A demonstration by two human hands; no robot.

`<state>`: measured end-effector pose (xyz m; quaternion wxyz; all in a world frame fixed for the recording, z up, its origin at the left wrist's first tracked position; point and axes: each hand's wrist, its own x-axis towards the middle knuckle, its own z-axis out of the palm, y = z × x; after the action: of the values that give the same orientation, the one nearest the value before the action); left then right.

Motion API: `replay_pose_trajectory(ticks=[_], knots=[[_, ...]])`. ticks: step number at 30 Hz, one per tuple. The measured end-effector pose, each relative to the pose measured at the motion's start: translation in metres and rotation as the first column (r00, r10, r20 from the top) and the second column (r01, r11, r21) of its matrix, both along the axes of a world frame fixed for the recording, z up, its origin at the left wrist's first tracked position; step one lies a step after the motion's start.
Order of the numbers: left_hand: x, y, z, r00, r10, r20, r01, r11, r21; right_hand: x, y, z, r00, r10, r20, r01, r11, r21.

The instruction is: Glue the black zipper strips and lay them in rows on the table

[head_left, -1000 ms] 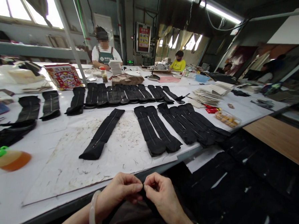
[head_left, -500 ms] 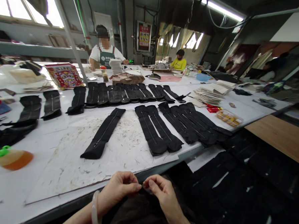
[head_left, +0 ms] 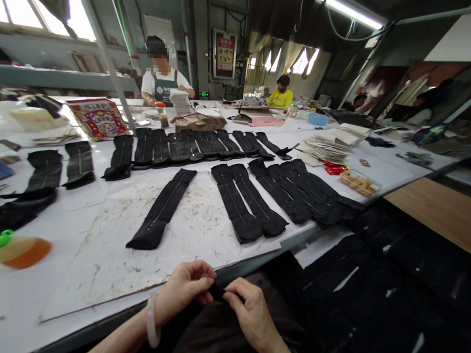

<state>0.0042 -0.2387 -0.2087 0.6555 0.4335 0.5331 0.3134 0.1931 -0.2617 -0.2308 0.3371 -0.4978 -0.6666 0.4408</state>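
My left hand (head_left: 187, 285), with a pale bangle at its wrist, pinches one end of a small black fabric piece (head_left: 217, 291) near the table edge. The other end is pinched between thumb and fingers of my right hand (head_left: 252, 310). The piece is partly hidden by my fingers, and its full shape does not show. Beyond my hands, a single black zippered piece (head_left: 163, 208) lies slanted on a white board (head_left: 109, 254) marked with dark stains and threads. To its right, a pair of black zippered pieces (head_left: 246, 203) lies side by side.
More black zippered pieces (head_left: 298, 193) lie at the right, with a long row (head_left: 190, 145) behind. An orange-filled squeeze bottle (head_left: 24, 251) lies at left. A plastic box (head_left: 360, 183) and stacked pale sheets (head_left: 326, 148) occupy the right. Dark material (head_left: 387, 290) fills the lower right. Two people work across the table.
My left hand has shifted slightly up and left, and my hands have parted a little. More of the black fabric now shows between them. The camera view has shifted slightly.
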Motion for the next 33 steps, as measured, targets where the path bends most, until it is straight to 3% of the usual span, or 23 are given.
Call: replay_pose_trajectory(ticks=[3, 7, 16, 21, 33], knots=[[-0.002, 0.002, 0.007, 0.984, -0.131, -0.119, 0.143, 0.984, 0.104, 0.000, 0.003, -0.001, 0.999, 0.004, 0.050, -0.004, 1.000, -0.001], [-0.004, 0.007, 0.019, 0.870, -0.288, -0.401, 0.389, 0.900, 0.197, -0.002, 0.006, 0.006, 0.995, -0.003, 0.096, 0.003, 1.000, 0.000], [-0.003, 0.018, 0.024, 0.740, -0.317, -0.593, 0.565, 0.771, 0.293, -0.003, 0.002, 0.007, 0.992, -0.013, 0.123, 0.014, 1.000, -0.006], [-0.004, 0.019, 0.023, 0.735, -0.379, -0.563, 0.566, 0.800, 0.200, -0.004, 0.000, 0.006, 0.994, -0.021, 0.106, 0.022, 1.000, -0.009], [-0.006, 0.014, 0.006, 0.876, -0.369, -0.311, 0.412, 0.907, 0.084, -0.013, -0.001, 0.005, 0.998, -0.021, 0.061, 0.025, 0.998, -0.060]])
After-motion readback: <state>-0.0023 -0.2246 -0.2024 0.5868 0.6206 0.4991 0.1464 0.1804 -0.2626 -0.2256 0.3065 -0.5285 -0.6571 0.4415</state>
